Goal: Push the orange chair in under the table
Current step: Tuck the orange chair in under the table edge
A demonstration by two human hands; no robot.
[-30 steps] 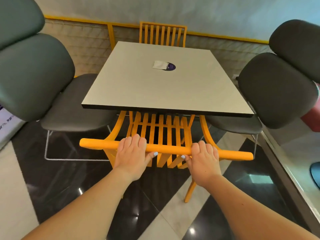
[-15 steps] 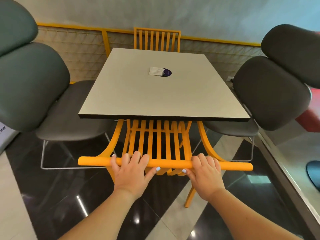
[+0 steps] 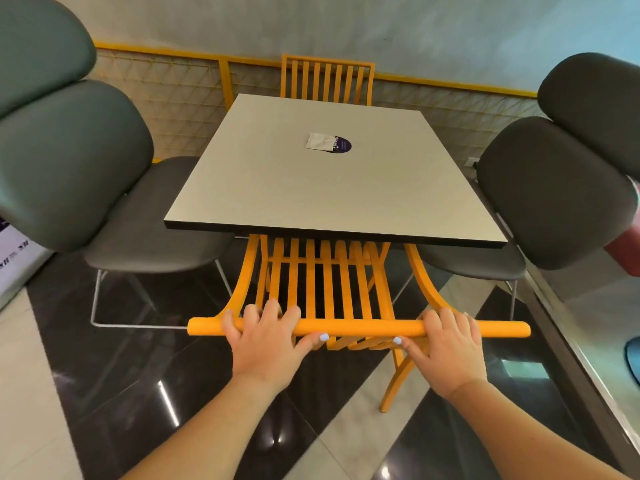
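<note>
The orange chair (image 3: 360, 328) stands at the near side of the square grey table (image 3: 270, 188), its slatted back facing me and its seat hidden under the tabletop. My left hand (image 3: 266, 337) grips the round top rail left of centre, fingers curled over it and thumb below. On the same rail, right of centre, my right hand (image 3: 446, 344) holds in the same way. One rear leg of the chair shows below my right hand.
Dark padded chairs flank the table, one on the left (image 3: 86, 168) and one on the right (image 3: 554, 188). A second orange chair (image 3: 327, 77) stands at the far side against the wall. A napkin and purple disc (image 3: 329, 143) lie on the tabletop. The floor is glossy black and white tile.
The view has shifted, and the top rail with both hands sits lower in it. My hands have spread further apart along the rail. More of the slatted back shows below the table edge.
</note>
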